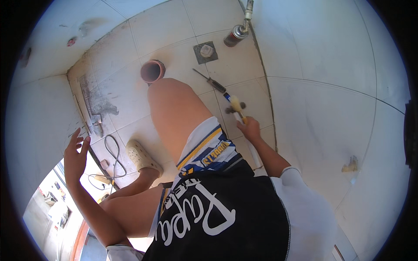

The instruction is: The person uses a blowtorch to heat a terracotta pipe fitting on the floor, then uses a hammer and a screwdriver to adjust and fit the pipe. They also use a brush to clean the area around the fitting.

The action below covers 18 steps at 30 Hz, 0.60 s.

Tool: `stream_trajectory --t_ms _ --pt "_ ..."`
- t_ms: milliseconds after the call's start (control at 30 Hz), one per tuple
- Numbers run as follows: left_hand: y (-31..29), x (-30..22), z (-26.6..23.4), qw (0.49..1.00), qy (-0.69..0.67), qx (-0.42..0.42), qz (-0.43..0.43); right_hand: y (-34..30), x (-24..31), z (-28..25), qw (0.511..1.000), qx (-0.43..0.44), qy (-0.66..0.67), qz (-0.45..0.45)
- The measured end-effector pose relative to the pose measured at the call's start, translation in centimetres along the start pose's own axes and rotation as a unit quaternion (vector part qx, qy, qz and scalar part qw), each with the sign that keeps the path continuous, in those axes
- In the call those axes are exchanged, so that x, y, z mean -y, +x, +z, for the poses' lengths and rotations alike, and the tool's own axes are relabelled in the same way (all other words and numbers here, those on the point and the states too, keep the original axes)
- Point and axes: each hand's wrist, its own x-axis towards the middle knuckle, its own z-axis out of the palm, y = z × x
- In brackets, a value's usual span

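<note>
My right hand (250, 128) is closed around the yellow handle of a hand tool (237, 104). The tool has a pale, yellowish middle and a dark rounded lump on either side; its exact kind I cannot make out. Just beyond it on the tiles lies a thin-shafted tool (215, 85) with a dark handle, like a screwdriver, with something blue at its near end. My left hand (76, 153) is raised beside the left wall, fingers apart and holding nothing. Past my bent knee, a reddish-brown pipe opening (152, 71) stands up from the floor.
A gas canister (235, 36) with a torch head stands by the right wall. Near it is a dark square plate (205, 52) with a pale lump on top. A grey cable (117, 150) loops beside my beige clog (141, 155). A scraper-like tool (96, 124) lies near the doorway at left.
</note>
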Motion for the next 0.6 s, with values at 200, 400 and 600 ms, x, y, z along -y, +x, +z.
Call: stream_trajectory --t_ms 200,400,600 --pt "0.1 0.2 0.9 1.0 0.001 0.015 0.003 0.2 -2.0 -1.4 0.996 -0.086 -0.028 -0.008" --pt "1.4 0.4 1.6 0.999 -0.021 0.028 0.035 11.3 7.0 3.8 0.988 -0.091 0.078 -0.1" --pt "1.3 0.7 2.2 0.998 0.032 0.051 0.009 11.3 6.8 3.7 0.994 -0.063 0.057 -0.076"
